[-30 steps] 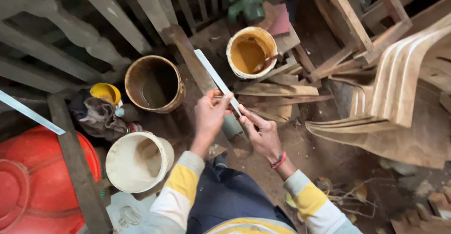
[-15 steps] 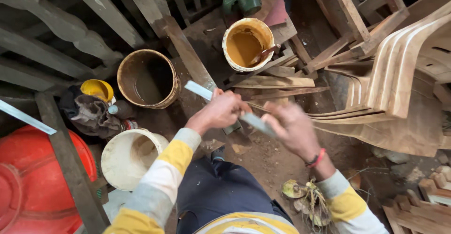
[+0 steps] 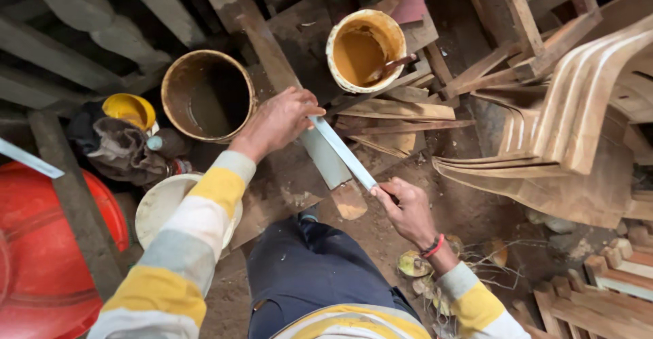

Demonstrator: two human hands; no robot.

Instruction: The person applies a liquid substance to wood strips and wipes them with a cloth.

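Under left hand (image 3: 279, 118), strip (image 3: 343, 152) end hidden

We see a long, flat, pale grey strip (image 3: 343, 152). It is thin and straight. It runs slantwise from far left to near right, in the middle of the scene. Both its ends are held, so it sits up off the ground.

Both hands (image 3: 340, 169) grip a pale flat strip (image 3: 343, 152) above buckets (image 3: 207, 94).
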